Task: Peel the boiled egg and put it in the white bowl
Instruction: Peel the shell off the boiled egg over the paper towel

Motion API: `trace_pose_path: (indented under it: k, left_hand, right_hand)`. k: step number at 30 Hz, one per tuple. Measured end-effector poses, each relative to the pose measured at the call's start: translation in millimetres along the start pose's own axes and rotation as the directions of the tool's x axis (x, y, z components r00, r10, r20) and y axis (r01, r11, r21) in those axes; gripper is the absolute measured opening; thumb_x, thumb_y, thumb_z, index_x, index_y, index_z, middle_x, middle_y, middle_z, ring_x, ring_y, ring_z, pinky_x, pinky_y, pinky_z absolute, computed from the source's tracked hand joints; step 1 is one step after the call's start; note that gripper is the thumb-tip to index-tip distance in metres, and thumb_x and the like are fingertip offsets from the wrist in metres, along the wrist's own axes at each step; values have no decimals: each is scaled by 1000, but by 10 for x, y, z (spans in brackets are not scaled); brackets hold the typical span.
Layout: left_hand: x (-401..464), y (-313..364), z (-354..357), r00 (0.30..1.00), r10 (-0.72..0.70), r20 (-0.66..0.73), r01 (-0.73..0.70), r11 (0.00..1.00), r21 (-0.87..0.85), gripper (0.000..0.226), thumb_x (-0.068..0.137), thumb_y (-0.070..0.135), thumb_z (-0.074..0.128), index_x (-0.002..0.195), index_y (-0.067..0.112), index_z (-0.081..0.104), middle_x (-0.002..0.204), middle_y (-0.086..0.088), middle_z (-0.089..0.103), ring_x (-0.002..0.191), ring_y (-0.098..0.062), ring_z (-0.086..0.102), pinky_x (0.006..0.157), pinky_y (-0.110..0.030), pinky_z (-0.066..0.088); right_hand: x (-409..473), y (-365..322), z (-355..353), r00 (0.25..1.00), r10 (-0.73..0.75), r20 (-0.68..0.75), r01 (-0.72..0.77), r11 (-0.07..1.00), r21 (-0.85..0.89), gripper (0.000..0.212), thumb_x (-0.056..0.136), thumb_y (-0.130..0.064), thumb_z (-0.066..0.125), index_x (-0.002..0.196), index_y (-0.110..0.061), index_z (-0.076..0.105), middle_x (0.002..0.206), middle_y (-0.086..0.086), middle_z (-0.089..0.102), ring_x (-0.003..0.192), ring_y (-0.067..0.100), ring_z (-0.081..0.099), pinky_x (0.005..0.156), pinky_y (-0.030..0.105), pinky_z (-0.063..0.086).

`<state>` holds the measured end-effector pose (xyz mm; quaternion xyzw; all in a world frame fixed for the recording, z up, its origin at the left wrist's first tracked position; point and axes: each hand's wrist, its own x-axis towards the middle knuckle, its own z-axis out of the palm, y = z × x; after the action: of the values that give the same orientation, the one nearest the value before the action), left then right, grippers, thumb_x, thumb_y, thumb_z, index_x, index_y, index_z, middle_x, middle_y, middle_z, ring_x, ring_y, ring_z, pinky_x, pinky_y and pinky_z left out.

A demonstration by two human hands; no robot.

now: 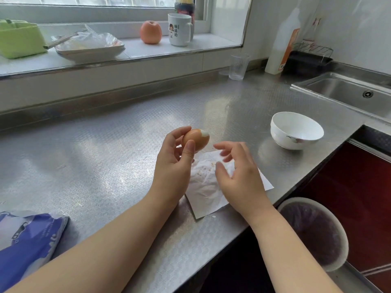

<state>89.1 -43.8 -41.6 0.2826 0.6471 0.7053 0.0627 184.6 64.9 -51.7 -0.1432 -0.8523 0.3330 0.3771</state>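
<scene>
My left hand [172,163] grips a brown boiled egg [197,139] above the steel counter, thumb in front and fingers behind. The egg's right tip shows bare white where shell has come off. My right hand [239,176] hovers just right of the egg with fingers loosely spread, holding nothing that I can see. Beneath both hands lies a white paper napkin [205,193] with small shell bits on it. The white bowl [296,132] stands to the right on the counter, with nothing inside.
A sink [355,92] lies at the far right, and a lined bin [317,231] stands below the counter edge. A clear glass [238,66] is at the back. A blue packet [27,240] lies at the near left. On the sill are a mug [179,29], an apple [150,32] and plates [88,47].
</scene>
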Motion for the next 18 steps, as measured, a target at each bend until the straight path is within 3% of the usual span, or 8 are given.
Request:
trace_pose_path:
  k: [2, 4, 7, 9, 13, 16, 18]
  left_hand:
    - [2, 7, -2, 1000, -4, -10, 4, 1000, -5, 26, 90, 31, 54, 115, 35, 56, 119, 1, 66, 104, -20, 66, 84, -40, 54]
    - [2, 16, -1, 1000, -10, -4, 10, 1000, -1, 24, 90, 31, 54, 114, 37, 56, 119, 3, 66, 104, -19, 66, 85, -42, 54]
    - [-3, 26, 4, 999, -21, 34, 21, 1000, 3, 21, 97, 22, 55, 115, 33, 56, 113, 8, 67, 94, -6, 67, 81, -34, 55]
    - [-13, 33, 12, 996, -38, 82, 37, 999, 11, 21, 97, 19, 54, 114, 32, 57, 106, 11, 70, 87, -2, 68, 79, -27, 53]
    - [-49, 61, 23, 983, -52, 175, 44, 998, 48, 21, 96, 23, 56, 114, 33, 58, 94, 17, 72, 86, -8, 71, 78, -27, 53]
    - [-63, 72, 27, 975, -81, 206, 76, 997, 33, 35, 85, 32, 69, 118, 27, 61, 101, 1, 72, 88, -23, 70, 79, -38, 55]
    - [-63, 72, 26, 970, -104, 220, 104, 995, 10, 44, 79, 26, 76, 121, 25, 61, 107, -8, 71, 86, -23, 67, 82, -39, 55]
  right_hand:
    - [4, 20, 1, 999, -23, -30, 23, 1000, 10, 18, 86, -28, 61, 104, -23, 61, 91, -14, 54, 84, 7, 55, 86, 41, 48]
    - [5, 32, 0, 998, -26, -61, 28, 999, 31, 19, 93, -34, 52, 101, -23, 65, 83, -19, 59, 78, 11, 60, 80, 42, 51]
    - [4, 21, -5, 989, -73, -126, 82, 994, 73, 26, 98, -16, 45, 118, -21, 61, 94, -14, 57, 90, 13, 60, 86, 27, 48]
    - [15, 16, -8, 977, -130, -170, 140, 989, 50, 29, 97, -14, 48, 124, -17, 61, 106, -5, 51, 100, 16, 55, 92, 17, 41]
    - [30, 41, -4, 972, -142, -187, 149, 988, 25, 26, 93, -26, 58, 116, -18, 67, 107, -5, 50, 102, 20, 55, 92, 22, 42]
    - [23, 44, -25, 968, -106, -228, 119, 992, 43, 19, 88, -25, 65, 106, -21, 70, 102, -6, 52, 99, 23, 56, 90, 20, 41]
    - [27, 39, -36, 969, -72, -236, 91, 993, 72, 15, 86, -24, 68, 101, -23, 70, 100, -10, 50, 100, 22, 56, 90, 17, 38]
